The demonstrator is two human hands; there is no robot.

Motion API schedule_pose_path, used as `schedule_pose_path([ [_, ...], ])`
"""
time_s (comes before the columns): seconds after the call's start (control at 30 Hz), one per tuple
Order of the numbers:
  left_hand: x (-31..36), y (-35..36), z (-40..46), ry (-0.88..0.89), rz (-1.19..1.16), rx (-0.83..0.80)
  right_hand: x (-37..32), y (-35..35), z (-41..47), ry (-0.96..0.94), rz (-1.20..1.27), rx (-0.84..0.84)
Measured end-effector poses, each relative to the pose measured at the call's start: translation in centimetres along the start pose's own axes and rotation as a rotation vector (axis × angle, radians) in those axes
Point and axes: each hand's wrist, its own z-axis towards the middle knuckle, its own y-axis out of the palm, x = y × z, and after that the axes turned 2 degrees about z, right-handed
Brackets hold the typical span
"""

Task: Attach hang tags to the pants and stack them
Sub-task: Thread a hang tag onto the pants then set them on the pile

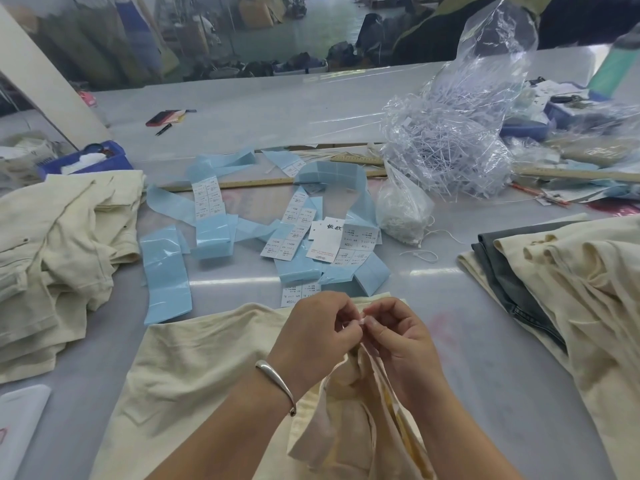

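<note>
Now I'm pinching something small and white between both hands, my left hand and right hand meeting fingertip to fingertip over the cream pants lying in front of me. Hang tags are sitting farther out among blue label strips.

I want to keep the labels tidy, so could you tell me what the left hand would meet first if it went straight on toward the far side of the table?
Probably the white size-label strip lying just beyond the left hand, then the blue backing paper; depth is unclear.
</note>
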Motion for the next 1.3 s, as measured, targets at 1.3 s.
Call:
schedule_pose_path([
  [1.3,-5.0,0.5,0.9,-0.212,-0.509,-0.227,-1.7,0.6,0.9,-0.284,-0.955,-0.190],
])
